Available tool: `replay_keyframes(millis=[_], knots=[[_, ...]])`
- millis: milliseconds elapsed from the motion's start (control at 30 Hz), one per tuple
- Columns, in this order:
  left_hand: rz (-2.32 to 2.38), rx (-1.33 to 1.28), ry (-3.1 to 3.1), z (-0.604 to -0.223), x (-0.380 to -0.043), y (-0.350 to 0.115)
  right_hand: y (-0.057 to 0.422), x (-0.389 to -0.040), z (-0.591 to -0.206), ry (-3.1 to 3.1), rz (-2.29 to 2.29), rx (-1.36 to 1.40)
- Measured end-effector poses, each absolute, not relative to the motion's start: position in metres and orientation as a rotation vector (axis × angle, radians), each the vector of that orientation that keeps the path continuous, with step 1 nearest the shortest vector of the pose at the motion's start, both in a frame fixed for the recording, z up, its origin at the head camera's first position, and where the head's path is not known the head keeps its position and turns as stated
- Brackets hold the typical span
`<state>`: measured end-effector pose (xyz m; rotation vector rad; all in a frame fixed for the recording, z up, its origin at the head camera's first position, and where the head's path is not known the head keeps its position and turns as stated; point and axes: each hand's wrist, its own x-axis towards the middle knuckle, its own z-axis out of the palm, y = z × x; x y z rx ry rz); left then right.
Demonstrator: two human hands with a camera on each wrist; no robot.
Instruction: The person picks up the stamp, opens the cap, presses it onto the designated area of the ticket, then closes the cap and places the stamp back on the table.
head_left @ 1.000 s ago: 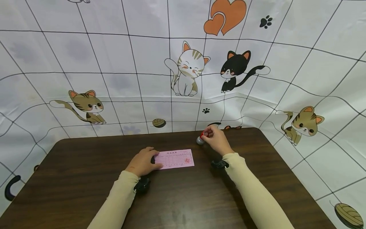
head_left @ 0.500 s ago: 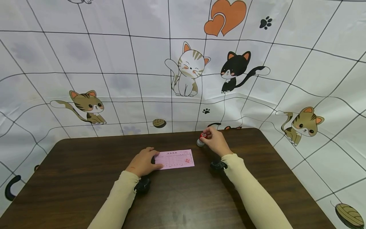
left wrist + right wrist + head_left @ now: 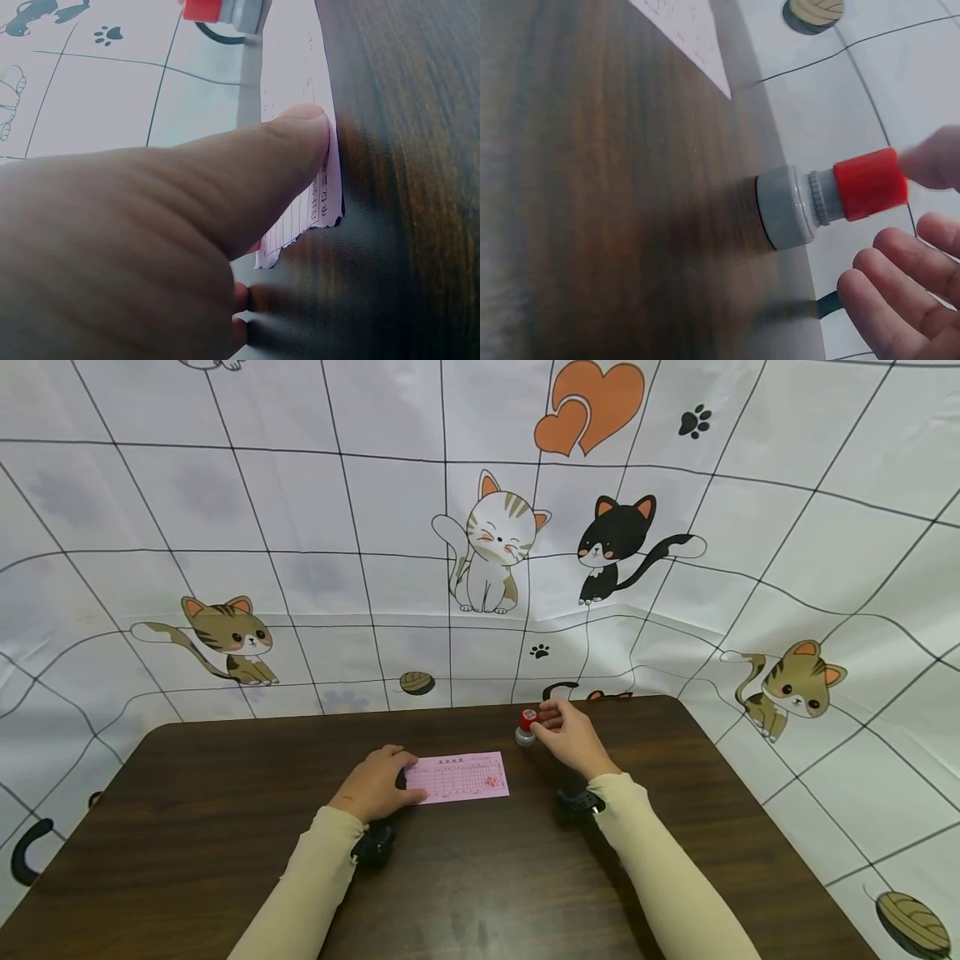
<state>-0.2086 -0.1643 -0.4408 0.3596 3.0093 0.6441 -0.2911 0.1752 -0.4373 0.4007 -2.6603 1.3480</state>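
A pink printed slip (image 3: 459, 777) with a red stamp mark lies on the dark wooden table. At its left end my left hand (image 3: 377, 787) rests, pressing the paper with a straight thumb, as the left wrist view shows; the torn edge of the slip (image 3: 300, 219) shows below the thumb (image 3: 247, 169). Upright near the table's back edge stands a stamp with a red top (image 3: 528, 719) and a grey base (image 3: 784, 208). My right hand (image 3: 576, 742) is just right of it, fingers spread off the red top. Its thumb tip is at the top's end; I cannot tell whether they touch.
Behind the table (image 3: 225, 827) hangs a white sheet (image 3: 337, 585) printed with cats and grid lines, close to the back edge. A black band (image 3: 581, 799) sits on the right wrist, and a black device (image 3: 372, 843) on the left.
My right fingers have let go of the stamp's red top and opened, and the hand has drawn slightly to the right. The stamp stays standing. My left hand and the slip have not moved.
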Motion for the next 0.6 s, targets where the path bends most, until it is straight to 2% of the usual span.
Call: replay_keyframes(millis=[600], knots=[[0.63,0.381,3.004,-0.44,-0.209,-0.166,0.189,-0.262,-0.436,-2.528,1.427,0.403]])
